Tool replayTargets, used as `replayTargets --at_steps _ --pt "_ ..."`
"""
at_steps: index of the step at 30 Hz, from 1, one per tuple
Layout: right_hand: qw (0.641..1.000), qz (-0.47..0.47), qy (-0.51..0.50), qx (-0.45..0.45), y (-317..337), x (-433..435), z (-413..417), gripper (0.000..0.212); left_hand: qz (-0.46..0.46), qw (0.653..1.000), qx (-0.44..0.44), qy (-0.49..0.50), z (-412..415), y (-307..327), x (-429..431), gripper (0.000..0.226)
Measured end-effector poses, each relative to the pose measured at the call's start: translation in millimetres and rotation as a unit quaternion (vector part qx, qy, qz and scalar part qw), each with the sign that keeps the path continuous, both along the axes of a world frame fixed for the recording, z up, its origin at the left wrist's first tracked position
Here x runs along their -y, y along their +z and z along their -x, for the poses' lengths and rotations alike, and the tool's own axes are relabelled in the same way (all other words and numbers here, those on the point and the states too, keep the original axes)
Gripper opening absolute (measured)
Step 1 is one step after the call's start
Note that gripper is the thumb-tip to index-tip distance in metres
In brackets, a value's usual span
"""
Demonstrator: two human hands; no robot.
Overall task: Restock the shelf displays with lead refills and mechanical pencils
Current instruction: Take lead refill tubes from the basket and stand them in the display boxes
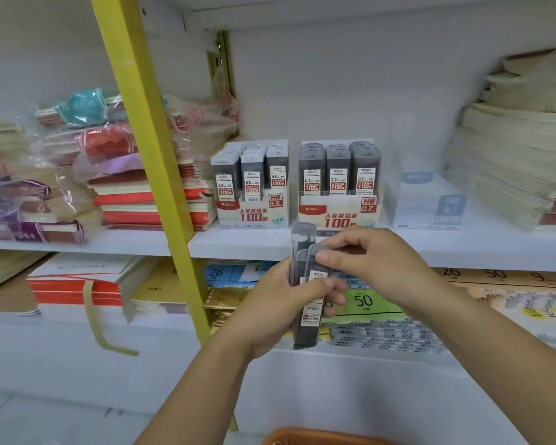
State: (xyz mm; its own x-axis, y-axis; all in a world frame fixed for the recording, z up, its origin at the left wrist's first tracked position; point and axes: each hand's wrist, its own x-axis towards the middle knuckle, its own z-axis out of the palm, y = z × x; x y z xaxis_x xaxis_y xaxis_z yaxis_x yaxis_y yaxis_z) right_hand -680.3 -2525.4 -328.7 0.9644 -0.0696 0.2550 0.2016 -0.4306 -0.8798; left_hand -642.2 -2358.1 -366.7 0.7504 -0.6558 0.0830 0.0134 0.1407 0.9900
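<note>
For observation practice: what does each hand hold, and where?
Left hand grips the lead refill cases around their middle; right hand pinches one case's top.

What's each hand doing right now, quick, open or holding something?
Left hand: holding a bunch of lead refill cases.
Right hand: pinching the top of the front case.

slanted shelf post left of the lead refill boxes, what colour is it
The post is yellow, seen best in the head view.
</note>
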Motion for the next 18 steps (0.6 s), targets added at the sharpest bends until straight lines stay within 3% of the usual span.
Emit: replayTargets --at_steps 7,18 --pt "0.998 -0.069 -0.003 0.006 2.4 5.0 2.5 0.005 0.087 0.990 -0.069 -0.091 -1.2 -0.1 -13.3 0.037" --pt "0.992 -0.114 -0.034 0.042 4.5 -4.2 4.8 0.011 0.113 0.988 -0.108 0.003 3.3 6.6 -21.4 0.033"
